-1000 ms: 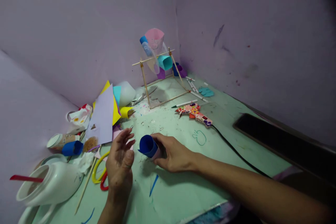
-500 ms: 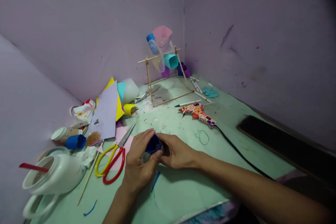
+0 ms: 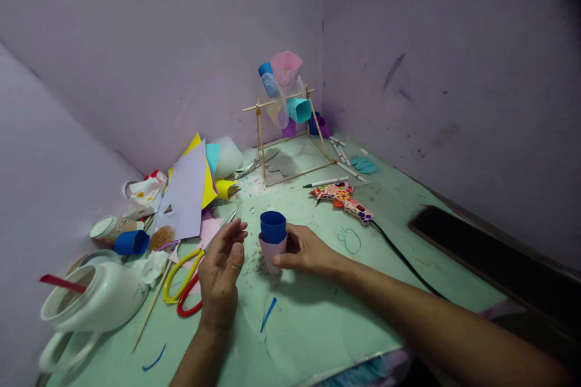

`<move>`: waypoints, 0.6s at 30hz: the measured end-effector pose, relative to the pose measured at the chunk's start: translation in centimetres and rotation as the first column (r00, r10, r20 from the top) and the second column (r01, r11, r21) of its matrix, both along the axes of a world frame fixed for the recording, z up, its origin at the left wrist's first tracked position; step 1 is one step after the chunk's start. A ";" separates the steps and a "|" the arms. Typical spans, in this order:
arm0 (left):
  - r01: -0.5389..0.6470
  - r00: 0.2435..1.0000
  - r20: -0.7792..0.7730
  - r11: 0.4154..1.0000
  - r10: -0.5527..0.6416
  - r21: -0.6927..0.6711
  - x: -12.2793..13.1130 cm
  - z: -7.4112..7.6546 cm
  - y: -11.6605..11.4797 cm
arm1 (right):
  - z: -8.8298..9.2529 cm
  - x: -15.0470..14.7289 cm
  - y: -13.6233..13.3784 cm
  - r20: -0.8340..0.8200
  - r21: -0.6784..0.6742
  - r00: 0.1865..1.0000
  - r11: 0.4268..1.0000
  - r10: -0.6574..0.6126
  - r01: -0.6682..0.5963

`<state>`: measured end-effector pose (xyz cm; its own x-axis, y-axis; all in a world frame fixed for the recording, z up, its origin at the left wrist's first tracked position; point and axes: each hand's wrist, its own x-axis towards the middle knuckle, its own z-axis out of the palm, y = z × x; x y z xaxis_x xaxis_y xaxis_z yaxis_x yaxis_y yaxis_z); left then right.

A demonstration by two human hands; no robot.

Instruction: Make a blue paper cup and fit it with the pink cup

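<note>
A dark blue paper cup (image 3: 273, 228) sits partly inside a pale pink paper cup (image 3: 271, 254), both upright at the middle of the table's near half. My right hand (image 3: 311, 251) grips the pink cup from its right side, thumb in front. To the left, apart from the cups, my left hand (image 3: 222, 269) is open with its fingers loosely curved and nothing in it. It partly covers scissors with one yellow and one red handle (image 3: 180, 278). A thin blue paper strip (image 3: 269, 314) lies on the table in front of the cups.
Behind stands a wooden-stick frame (image 3: 299, 170) carrying a wheel with coloured paper cups. A flowered glue gun (image 3: 347, 199) with a black cord lies right, near markers (image 3: 340, 152) and a dark phone (image 3: 476, 260). At left are a white jug (image 3: 113, 299) and paper sheets (image 3: 184, 193).
My left hand has let go of the cups and moved left, opening. The blue cup in the pink cup is now uncovered, held by my right hand alone.
</note>
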<state>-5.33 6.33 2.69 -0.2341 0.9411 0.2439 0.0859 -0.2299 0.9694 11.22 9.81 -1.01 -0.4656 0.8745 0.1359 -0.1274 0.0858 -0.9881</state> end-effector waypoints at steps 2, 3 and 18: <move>-0.014 1.000 0.015 1.000 0.015 -0.027 0.1 0.0 0.0 | -0.1 0.1 0.2 -0.083 -0.057 0.995 0.997 0.053 -0.058; -0.026 1.000 0.013 0.999 0.026 -0.031 0.1 0.0 0.0 | -0.2 0.2 0.3 -0.111 -0.072 0.991 0.994 0.069 -0.078; 0.102 0.926 -0.365 0.995 -0.094 0.002 0.1 0.2 -0.4 | 0.4 -0.3 -0.6 0.064 0.130 0.998 0.991 -0.019 0.011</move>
